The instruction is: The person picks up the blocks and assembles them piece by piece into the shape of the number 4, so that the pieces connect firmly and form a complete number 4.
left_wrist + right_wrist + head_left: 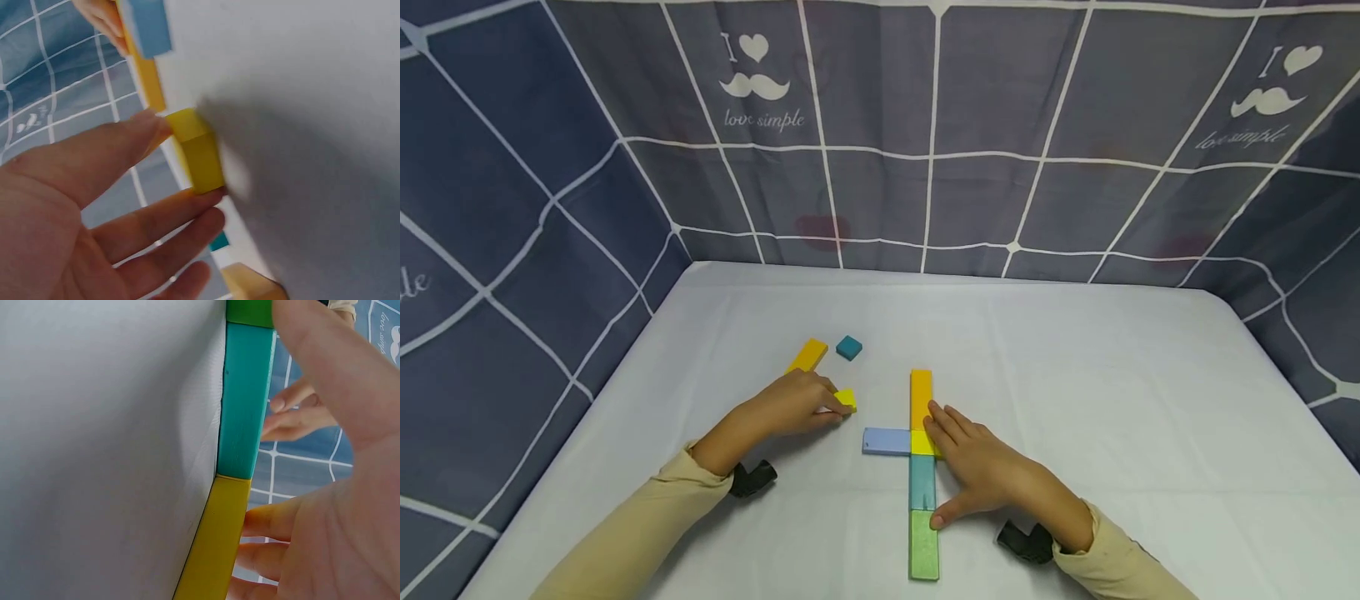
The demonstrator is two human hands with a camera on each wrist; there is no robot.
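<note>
My left hand pinches a small yellow block between thumb and fingers, close to the white table surface. To its right, flat blocks form a cross-like shape: an orange-yellow block at the far end, a yellow block at the crossing, a light blue block on the left, then a teal block and a green block. Along the right side of this shape lies my right hand, fingers extended. Its fingertips touch the far part and its thumb the green block; it partly hides the yellow block.
Beyond my left hand lie a loose orange-yellow block, partly covered by that hand, and a small teal block. A dark checked curtain surrounds the white table at the back and sides.
</note>
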